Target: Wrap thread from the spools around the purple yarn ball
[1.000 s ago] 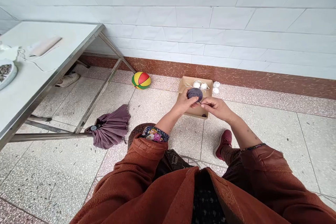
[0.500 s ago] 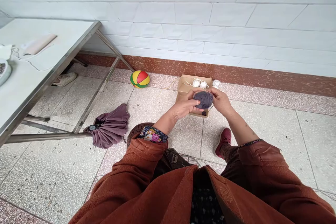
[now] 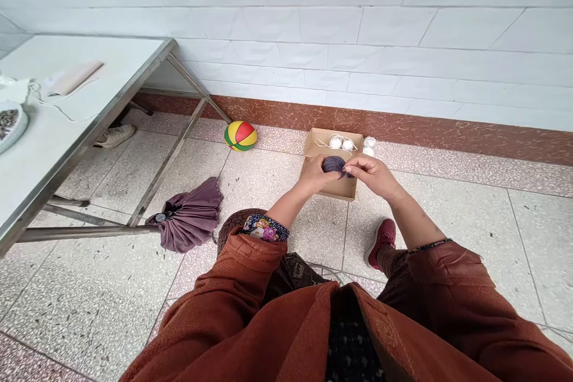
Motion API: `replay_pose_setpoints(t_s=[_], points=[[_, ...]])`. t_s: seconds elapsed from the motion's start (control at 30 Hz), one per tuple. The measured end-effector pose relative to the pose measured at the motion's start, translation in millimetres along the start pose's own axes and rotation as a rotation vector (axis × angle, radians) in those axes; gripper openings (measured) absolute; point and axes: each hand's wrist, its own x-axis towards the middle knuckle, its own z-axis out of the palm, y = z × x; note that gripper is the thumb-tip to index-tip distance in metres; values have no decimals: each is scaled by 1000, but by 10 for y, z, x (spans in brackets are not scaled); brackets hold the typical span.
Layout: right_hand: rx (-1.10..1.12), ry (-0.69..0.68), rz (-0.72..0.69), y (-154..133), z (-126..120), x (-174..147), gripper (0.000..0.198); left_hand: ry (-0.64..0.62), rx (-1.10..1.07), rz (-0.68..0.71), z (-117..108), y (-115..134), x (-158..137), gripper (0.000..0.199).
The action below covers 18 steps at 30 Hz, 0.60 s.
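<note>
My left hand (image 3: 314,176) is closed around a grey-purple ball of yarn (image 3: 333,164), thumb along its near side. At the ball's right side, my right hand (image 3: 375,175) pinches the yarn between thumb and forefinger; the strand itself is too fine to make out clearly. Both hands are above an open cardboard box (image 3: 336,191). Two small white yarn balls (image 3: 335,142) lie in the far part of the box, loose white strands around them. More white yarn (image 3: 369,142) sits on the floor just right of the box.
A striped ball (image 3: 240,135) rests near the wall. Left of me, a folded purple umbrella (image 3: 190,218) leans by the metal-legged table (image 3: 134,65), which bears a bowl (image 3: 9,125) and a pinkish roll (image 3: 80,77). Another person's shoe (image 3: 116,135) shows beneath the table.
The yarn ball has turned and moved slightly left and up. My right hand has shifted from the ball's far edge to a pinch at its right side.
</note>
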Motion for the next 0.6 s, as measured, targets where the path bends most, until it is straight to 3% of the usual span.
replay_pose_setpoints(t_s=[0.07,0.17,0.33,0.43,0.6], points=[[-15,71,-15,29,-50,40,36,-142,26,37,16,-8,-14,54],[-38,127,-6,114,-98,79,37,-332,-128,33,34,5,-50,58],[62,184,100,290,-56,112,37,-439,-442,-31,3,118,-167,68],[42,209,127,383,23,121,39,-411,-581,-53,-31,190,-200,71],[-163,82,103,392,117,58,35,-152,-630,-31,-63,178,-111,57]])
